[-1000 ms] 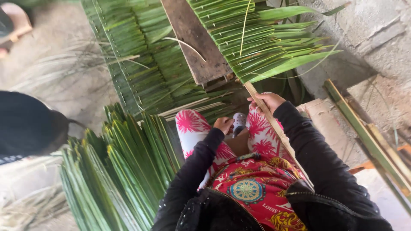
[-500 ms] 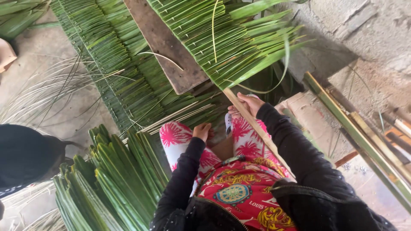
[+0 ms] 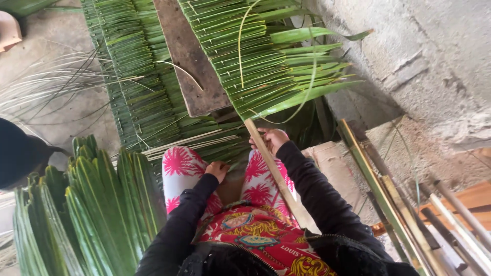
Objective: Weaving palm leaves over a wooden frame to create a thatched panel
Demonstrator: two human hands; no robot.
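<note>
The bamboo slat (image 3: 271,166) runs from frame centre down to the lap, carrying stitched green palm leaves (image 3: 266,61) at upper centre. A weathered plank (image 3: 186,56) lies left of them and folded leaf bundles (image 3: 87,214) fill the lower left. Since a second ago the view has shifted right. The right hand (image 3: 273,139) curls around the slat; the left hand (image 3: 219,170), fingers bent, rests on the patterned knee.

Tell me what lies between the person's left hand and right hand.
In the head view, between the left hand on the thigh and the right hand gripping the bamboo slat lies the pink-and-white patterned trouser leg, with a shaded gap between the knees.
</note>
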